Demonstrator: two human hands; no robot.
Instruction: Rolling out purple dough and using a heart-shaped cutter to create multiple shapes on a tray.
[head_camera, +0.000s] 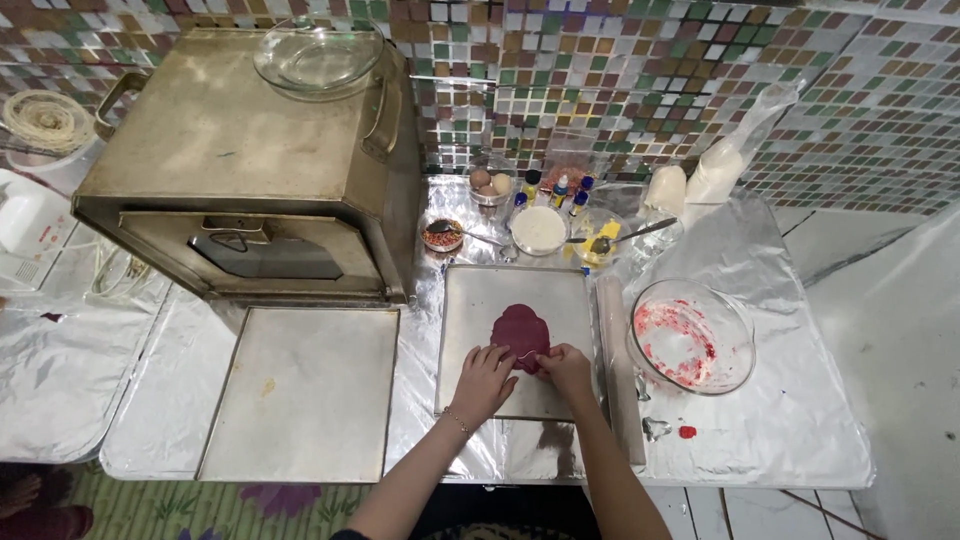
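Mosaic-tiled wall behind foil-covered worktop. Flat dark-red dough piece on square metal tray, near worktop front edge. L hand + R hand fingers spread flat, pressing dough's near edge, gripping nothing. Press evenly, keep thickness uniform. Small coloured bottles, white plastic bags at back edge; labels too small to tell.

1. Two clear plastic bags of white powder stand at the back of the counter, behind the red-smeared glass bowl, against the tiled wall.
2. Several small bottles with blue, yellow and dark caps stand in a cluster well to the left of the bags and behind the bowl.
3. Any labels on them are too small to make out.
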